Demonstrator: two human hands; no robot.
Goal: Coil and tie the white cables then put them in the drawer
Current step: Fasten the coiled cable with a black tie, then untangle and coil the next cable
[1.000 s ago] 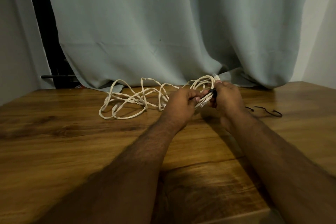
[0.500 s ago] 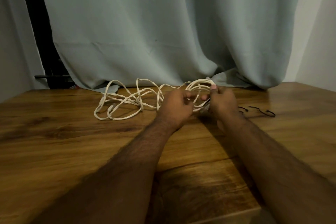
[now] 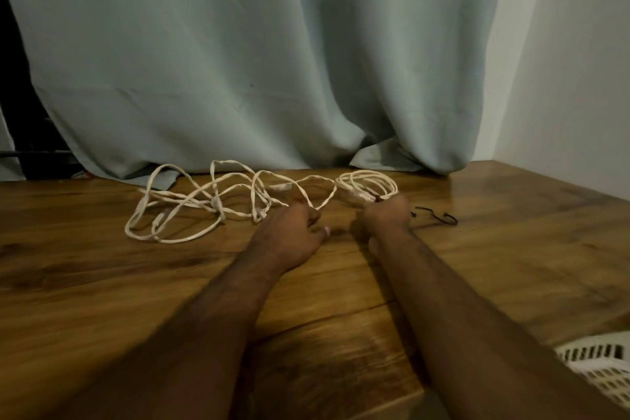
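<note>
Two bare forearms over the wooden desk [image 3: 102, 283], left hand [image 3: 289, 232] curled loosely, grip holding nothing, right hand [image 3: 387, 216] clenched at the one coiled white cable [image 3: 370, 185], one loose tangle [image 3: 191, 206] left, black ties [image 3: 439, 216] right, curtain [image 3: 255, 61] behind.

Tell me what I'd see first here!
A messy white cable sprawls over the far side of the wooden table, with a neat coil at its right end. Two bare arms reach in, the left hand and right hand just below it. A grey curtain hangs behind.
</note>
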